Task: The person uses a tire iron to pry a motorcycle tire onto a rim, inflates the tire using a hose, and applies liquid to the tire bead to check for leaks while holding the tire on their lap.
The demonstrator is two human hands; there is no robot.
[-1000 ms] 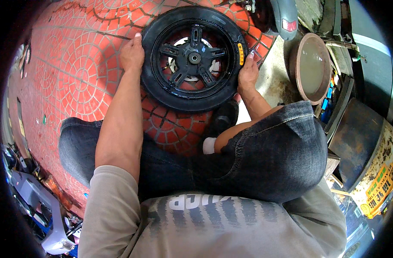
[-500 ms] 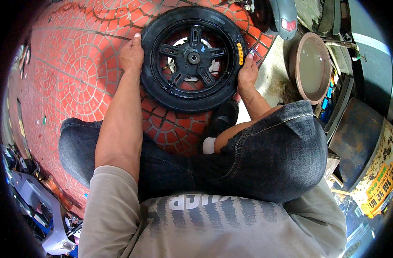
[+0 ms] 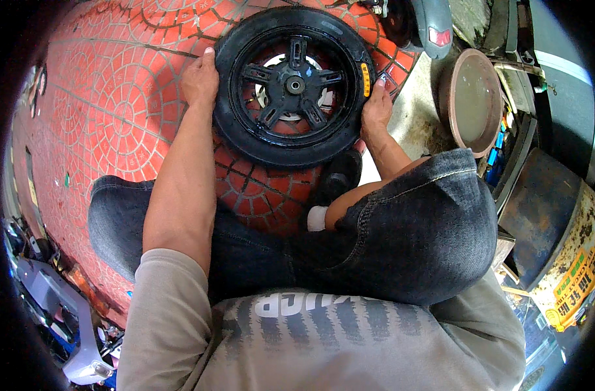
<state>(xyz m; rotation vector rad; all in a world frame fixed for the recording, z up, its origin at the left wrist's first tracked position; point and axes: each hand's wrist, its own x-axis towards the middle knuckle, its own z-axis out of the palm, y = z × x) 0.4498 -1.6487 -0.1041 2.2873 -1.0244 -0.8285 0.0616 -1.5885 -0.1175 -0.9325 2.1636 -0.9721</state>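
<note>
A black scooter wheel [image 3: 271, 148] with its tyre fitted lies between my hands, its five-spoked rim facing up. A pale brake disc [image 3: 263, 98] shows through the gaps behind the spokes. An orange-yellow label [image 3: 366, 79] sits on the right of the tyre. My left hand [image 3: 200, 79] grips the tyre's left side, thumb along the edge and fingers hidden underneath. On the opposite side my right hand [image 3: 377, 111] holds the tyre the same way, thumb up beside the label. The fingers below the tyre are out of sight.
Red patterned tiles [image 3: 125, 117] cover the floor. A round brown basin [image 3: 449, 98] of cloudy water stands at right, near a grey scooter part with a red reflector [image 3: 439, 37]. A rusty drum [image 3: 538, 215] is further right. Scooter bodywork [image 3: 63, 313] lies lower left.
The wheel has shifted very slightly up and to the right, with both hands staying on its sides. Otherwise the scene looks the same.
</note>
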